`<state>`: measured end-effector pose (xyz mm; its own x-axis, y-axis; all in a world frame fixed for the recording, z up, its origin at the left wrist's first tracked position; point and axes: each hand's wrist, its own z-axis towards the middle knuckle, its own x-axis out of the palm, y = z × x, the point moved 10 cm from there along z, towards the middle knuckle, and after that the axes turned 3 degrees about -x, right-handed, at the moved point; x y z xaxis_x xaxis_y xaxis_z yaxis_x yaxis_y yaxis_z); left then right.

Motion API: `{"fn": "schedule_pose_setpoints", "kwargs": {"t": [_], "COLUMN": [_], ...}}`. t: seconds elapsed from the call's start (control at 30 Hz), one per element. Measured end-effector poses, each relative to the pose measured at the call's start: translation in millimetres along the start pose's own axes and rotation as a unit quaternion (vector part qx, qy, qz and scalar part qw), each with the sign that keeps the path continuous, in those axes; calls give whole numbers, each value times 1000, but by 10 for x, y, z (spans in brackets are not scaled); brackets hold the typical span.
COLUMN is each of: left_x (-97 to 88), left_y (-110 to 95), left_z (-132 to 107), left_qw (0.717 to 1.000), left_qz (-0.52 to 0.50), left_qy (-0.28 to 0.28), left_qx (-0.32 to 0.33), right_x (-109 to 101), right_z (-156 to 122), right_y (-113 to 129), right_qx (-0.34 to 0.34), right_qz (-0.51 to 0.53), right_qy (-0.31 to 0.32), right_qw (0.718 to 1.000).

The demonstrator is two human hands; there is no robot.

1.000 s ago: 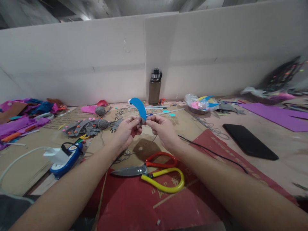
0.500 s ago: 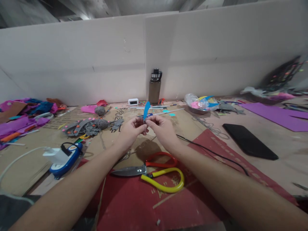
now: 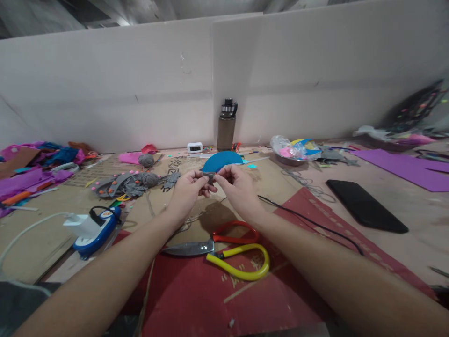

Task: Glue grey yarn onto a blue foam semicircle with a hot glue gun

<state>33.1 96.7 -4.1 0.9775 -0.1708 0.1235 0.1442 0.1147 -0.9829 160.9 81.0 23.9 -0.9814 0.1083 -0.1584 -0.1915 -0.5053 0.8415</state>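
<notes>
Fingertips of both hands meet above and beyond the scissors (image 3: 224, 248), as I see it on my feed. My left hand (image 3: 187, 189) and my right hand (image 3: 238, 187) are each closed in a pinch on the lower edge of the blue foam piece (image 3: 221, 162), a half-round shape that stands up above the knuckles. A small grey bit (image 3: 209, 176) sits between the two pinches at that edge; I cannot tell whether it is joined to the foam.

The scissors lie shut on the red sheet (image 3: 196, 299), with one red and one yellow handle loop and the blades pointing left. Left of the scissors a blue device (image 3: 94, 224) with a white plug block rests on the bench (image 3: 414, 224). Right of the scissors a black cable (image 3: 308, 221) runs across the sheet, and further right lies a flat black slab (image 3: 366, 213). Far beyond the scissors, against the white wall, stands a brown bottle (image 3: 226, 125), with a small white clock (image 3: 194, 148) just left of it. Beyond and left of the scissors is a heap of grey felt pieces (image 3: 133, 183); beyond and right, a bowl of coloured scraps (image 3: 293, 150).
</notes>
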Motion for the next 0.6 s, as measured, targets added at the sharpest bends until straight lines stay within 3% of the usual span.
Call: {"fn": "schedule_pose_setpoints", "kwargs": {"t": [0.6], "left_x": [40], "left_y": [7], "left_z": [-41], "left_qw": [999], "left_qz": [-30], "left_qy": [5], "left_qx": [-18], "right_x": [-109], "right_z": [31], "right_y": [-20], "right_qx": [-4], "right_qz": [-8], "right_qy": [-32], "right_qw": [999]}}
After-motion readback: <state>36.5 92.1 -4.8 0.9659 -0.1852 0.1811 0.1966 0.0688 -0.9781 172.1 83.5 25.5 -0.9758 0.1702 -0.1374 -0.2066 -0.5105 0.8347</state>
